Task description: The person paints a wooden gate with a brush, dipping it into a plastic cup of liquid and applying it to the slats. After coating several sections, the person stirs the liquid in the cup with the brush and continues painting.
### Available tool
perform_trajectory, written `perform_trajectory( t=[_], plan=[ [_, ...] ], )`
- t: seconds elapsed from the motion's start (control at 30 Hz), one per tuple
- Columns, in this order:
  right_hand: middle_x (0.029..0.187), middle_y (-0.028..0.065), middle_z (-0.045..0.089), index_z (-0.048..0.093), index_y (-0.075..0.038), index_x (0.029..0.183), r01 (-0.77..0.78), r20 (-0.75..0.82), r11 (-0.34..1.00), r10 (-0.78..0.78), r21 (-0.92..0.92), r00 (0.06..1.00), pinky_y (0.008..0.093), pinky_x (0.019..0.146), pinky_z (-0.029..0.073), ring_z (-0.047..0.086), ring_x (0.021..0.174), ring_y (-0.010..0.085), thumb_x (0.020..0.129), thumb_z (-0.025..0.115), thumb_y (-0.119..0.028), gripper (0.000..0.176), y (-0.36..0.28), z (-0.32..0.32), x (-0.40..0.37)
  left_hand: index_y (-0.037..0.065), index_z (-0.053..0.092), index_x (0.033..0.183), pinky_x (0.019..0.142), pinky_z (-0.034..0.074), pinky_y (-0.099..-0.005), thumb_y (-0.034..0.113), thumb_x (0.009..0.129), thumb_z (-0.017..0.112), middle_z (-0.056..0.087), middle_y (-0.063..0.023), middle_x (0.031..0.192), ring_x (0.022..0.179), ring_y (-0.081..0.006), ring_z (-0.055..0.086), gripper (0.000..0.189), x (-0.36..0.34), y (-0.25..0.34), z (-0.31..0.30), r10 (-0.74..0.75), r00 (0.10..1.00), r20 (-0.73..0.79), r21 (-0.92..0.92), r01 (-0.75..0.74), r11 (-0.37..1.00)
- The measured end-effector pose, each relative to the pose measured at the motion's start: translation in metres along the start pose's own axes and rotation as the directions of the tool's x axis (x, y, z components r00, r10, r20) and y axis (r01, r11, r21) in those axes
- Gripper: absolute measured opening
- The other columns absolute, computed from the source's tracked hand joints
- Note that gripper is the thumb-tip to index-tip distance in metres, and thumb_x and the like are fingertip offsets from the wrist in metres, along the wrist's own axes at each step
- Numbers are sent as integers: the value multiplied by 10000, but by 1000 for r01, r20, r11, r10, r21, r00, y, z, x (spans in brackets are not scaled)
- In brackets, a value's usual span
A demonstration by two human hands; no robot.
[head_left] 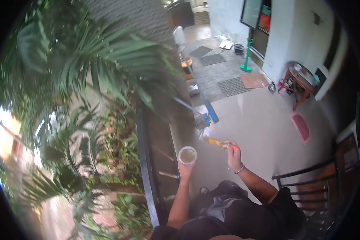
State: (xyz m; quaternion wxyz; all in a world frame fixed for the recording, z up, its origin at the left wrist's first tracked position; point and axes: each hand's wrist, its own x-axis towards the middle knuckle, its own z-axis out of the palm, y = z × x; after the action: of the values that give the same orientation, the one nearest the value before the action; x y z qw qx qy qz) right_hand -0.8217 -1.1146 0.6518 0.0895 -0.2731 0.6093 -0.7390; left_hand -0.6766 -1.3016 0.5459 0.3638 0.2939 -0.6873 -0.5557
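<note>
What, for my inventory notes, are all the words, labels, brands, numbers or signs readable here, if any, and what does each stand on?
No text can be read anywhere in this view.
Cup: no readable lettering.
Brush: too small and blurred to make out any marking.
Dark clothing: a pale patch, too blurred to tell whether it has lettering.
Items on the small table: too small to read.

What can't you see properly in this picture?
All in the head view:
- Bottom of the cup: hidden by the murky stuff inside.
- Left hand: fingers mostly hidden by the cup.
- Tip of the brush: blurred.
- Little things on the wooden table: too small to name.
</note>
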Motion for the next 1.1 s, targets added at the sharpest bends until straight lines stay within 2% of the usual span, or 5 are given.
perform_trajectory(
  t=[0.2,0.5,0.7,0.93,1.1],
  plan=[
    [1021,93,654,599,39,1129,-7,-18,991,9,136,1000,291,829,521,630,896,135,1061,440,-140,249,-28,5,10,23,595,1219,940,500,-368,104,691,850,657,-123,1150,1073,-245,644,592,18,57,10,67,975,214,36,-76,996],
    [959,142,656,621,42,1048,211,308,969,-241,130,920,318,737,521,641,819,189,972,524,-65,164,-35,-16,55,9,575,1258,979,492,-382,131,626,901,650,-127,1181,1091,-261,641,721,49,143,20,-88,940,328,206,20,978],
    [839,79,653,633,-20,1015,438,575,893,-414,104,706,359,687,468,596,719,246,881,602,-17,137,-15,-23,139,37,596,1227,955,490,-398,142,637,909,636,-119,1155,1088,-273,619,676,60,107,44,152,986,66,371,-166,914],
    [847,55,658,638,-70,1017,478,719,846,-483,235,499,385,699,476,617,735,259,817,664,-20,208,2,-7,196,34,593,1225,940,492,-399,144,641,907,624,-109,1154,1070,-267,621,672,61,100,70,269,957,-112,500,-179,847],
    [776,54,586,640,-97,961,501,780,825,-487,262,393,394,677,467,589,712,268,780,722,-67,201,15,-3,199,51,598,1227,967,458,-452,164,639,900,614,-132,1180,1142,-338,557,671,39,84,82,59,980,-190,322,6,947]
  ],
)
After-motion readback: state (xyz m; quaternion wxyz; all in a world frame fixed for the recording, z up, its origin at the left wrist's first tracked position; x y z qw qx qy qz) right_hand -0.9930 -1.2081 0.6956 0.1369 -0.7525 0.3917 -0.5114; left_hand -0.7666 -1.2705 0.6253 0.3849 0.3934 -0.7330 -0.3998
